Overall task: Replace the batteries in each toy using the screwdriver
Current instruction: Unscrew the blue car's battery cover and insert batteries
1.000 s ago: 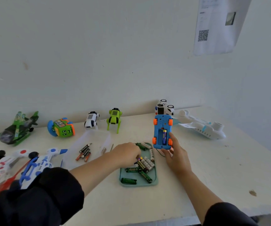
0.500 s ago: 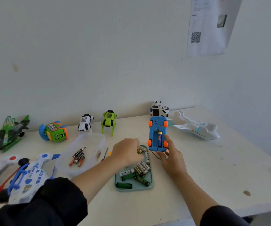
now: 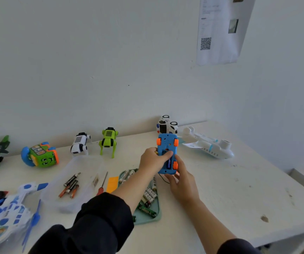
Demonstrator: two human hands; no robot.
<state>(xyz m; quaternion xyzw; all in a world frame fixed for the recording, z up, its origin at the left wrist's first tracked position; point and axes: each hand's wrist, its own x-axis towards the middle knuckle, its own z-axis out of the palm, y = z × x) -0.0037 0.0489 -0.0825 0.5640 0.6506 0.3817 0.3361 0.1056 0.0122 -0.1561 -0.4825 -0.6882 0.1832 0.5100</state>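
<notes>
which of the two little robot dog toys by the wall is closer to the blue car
The lime green robot dog; the white robot dog stands on its far side, farther left of the blue car.

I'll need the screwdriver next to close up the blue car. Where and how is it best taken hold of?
Pinch the red handle of the screwdriver, coming from above. It lies flat on the table with the handle toward the person and the thin shaft pointing away. It sits in a narrow gap between the clear plastic tub and an orange piece, so a sideways approach looks cramped.
</notes>
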